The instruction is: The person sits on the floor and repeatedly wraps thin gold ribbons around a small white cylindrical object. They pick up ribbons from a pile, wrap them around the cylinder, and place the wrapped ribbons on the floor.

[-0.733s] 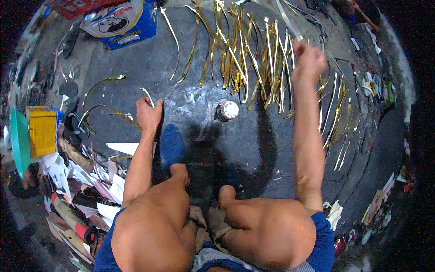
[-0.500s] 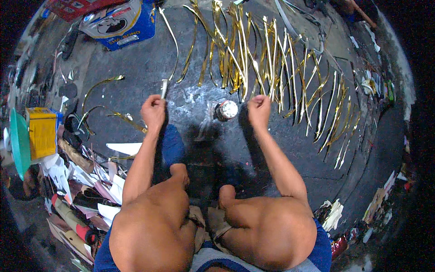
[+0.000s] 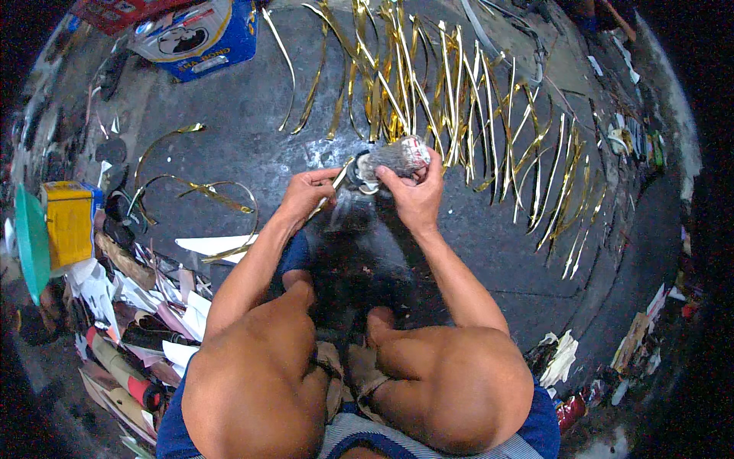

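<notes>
My left hand (image 3: 310, 197) pinches a narrow gold strip (image 3: 336, 183). The strip's upper end reaches up beside a small, grimy grey container (image 3: 394, 158) with a red and white end. My right hand (image 3: 417, 195) has its fingers wrapped round that container and holds it tipped over to the left. A whitish, crusted end of the container faces the strip; whether the two touch I cannot tell. Beyond my hands, many glossy gold strips (image 3: 397, 84) lie fanned out on the dark floor mat (image 3: 229, 115).
More gold strips (image 3: 206, 187) curl on the mat at left. A blue and white tin (image 3: 222, 57) stands far left, a yellow tin (image 3: 69, 222) nearer. Paper and material scraps (image 3: 153, 298) pile up beside my left leg. A pale crumpled scrap (image 3: 562, 356) lies near my right knee.
My right hand has moved left, taken hold of the container that stood on the mat and tipped it. My left hand has brought its strip rightward, close to the container.
</notes>
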`<state>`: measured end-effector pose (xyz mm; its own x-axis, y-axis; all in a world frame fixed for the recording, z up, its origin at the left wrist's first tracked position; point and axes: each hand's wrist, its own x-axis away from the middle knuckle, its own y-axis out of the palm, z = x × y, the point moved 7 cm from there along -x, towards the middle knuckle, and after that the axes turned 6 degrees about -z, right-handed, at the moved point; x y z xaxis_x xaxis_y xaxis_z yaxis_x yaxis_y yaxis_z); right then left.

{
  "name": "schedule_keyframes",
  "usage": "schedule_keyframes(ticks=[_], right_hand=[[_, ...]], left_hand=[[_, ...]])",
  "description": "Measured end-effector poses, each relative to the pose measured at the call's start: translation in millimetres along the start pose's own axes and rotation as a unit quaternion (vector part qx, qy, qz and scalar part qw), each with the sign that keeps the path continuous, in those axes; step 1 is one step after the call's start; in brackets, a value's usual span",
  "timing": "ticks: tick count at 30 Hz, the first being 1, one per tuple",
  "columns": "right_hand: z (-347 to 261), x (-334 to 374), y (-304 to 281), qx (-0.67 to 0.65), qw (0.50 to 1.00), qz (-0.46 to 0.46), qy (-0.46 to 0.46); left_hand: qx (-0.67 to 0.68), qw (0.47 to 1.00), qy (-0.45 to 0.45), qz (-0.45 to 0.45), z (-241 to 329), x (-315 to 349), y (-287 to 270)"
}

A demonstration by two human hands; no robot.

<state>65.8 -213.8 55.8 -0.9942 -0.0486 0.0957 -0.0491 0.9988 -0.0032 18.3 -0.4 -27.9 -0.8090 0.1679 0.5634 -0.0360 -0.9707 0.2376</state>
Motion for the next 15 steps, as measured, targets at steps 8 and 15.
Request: schedule_keyframes(ticks=[8, 15], right_hand=[[-2, 6, -6, 0.161, 0.986, 0.024, 0.024], [21, 6, -75, 0.114, 0.983, 0.137, -0.046]], left_hand=[[0.173, 0.963, -0.043, -0.202, -25, 22, 16], [-0.276, 0.954, 0.086, -0.077, 22, -13, 12]])
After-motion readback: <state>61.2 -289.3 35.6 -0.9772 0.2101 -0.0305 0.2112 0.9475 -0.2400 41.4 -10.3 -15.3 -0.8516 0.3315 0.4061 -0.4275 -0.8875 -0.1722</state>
